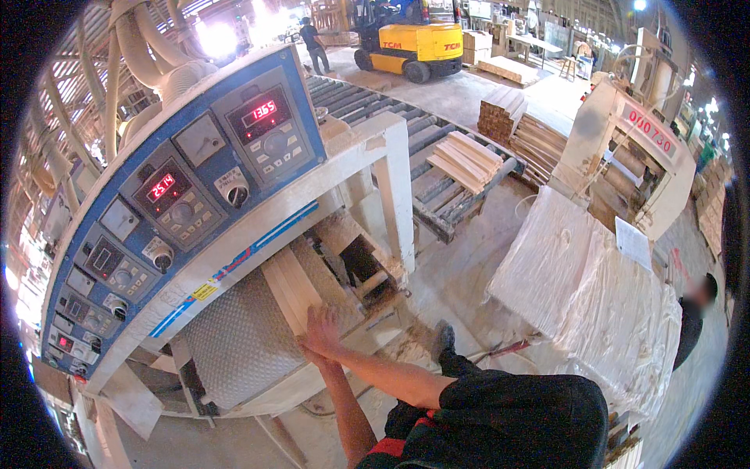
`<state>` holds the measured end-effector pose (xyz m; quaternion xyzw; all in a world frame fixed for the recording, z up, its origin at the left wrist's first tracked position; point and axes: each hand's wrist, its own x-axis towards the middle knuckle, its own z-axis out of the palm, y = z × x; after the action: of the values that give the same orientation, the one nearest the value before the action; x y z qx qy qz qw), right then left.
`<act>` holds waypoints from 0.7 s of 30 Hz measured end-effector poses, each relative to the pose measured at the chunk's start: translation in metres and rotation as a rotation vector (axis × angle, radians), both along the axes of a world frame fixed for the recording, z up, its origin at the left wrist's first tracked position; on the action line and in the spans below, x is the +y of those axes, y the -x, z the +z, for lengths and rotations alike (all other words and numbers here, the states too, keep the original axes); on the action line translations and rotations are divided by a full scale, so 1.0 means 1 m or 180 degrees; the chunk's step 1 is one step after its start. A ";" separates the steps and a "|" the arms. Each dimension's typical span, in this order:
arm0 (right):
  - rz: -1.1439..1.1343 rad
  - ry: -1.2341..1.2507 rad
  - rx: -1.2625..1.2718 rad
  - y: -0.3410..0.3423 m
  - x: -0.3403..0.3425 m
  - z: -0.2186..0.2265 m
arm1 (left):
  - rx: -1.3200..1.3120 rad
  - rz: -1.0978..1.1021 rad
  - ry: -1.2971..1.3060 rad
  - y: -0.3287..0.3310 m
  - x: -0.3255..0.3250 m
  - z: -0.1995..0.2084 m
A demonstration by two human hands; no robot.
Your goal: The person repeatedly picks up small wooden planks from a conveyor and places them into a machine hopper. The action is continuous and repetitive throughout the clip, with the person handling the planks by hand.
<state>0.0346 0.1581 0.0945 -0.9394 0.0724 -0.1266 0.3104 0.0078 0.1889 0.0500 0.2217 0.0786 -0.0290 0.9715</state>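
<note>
Loosely unclenched, the right hand's (322, 331) fingers meet the boards' (286, 283) near end; the left hand (311, 354) is half hidden beneath, its grip unclear. The boards lie on the bed (242, 336), which spreads leftward to its edge; rightward, floor (461, 270) separates machine (258, 234) and wrapped stack (578, 273).

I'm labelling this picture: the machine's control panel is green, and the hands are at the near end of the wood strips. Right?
Not quite: the control panel is blue, not green, as the head view shows. The hands are at the near end of the wood strips.
</note>
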 end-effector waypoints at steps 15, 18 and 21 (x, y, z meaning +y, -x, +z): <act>0.0268 0.0064 0.0091 -0.038 -0.003 -0.011 | 0.0492 0.1592 -0.2663 -0.011 0.013 -0.009; 0.0297 -0.0096 0.0178 -0.046 -0.003 -0.023 | 0.0344 0.1019 -0.2328 -0.029 0.024 -0.002; 0.0262 -0.0261 0.0035 -0.042 -0.003 -0.034 | 0.0309 0.0661 -0.2652 -0.027 0.034 0.002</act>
<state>0.0765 0.1549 0.0603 -0.9287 0.0405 -0.1054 0.3531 0.0345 0.2229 0.0521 0.5842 0.1510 0.0928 0.7920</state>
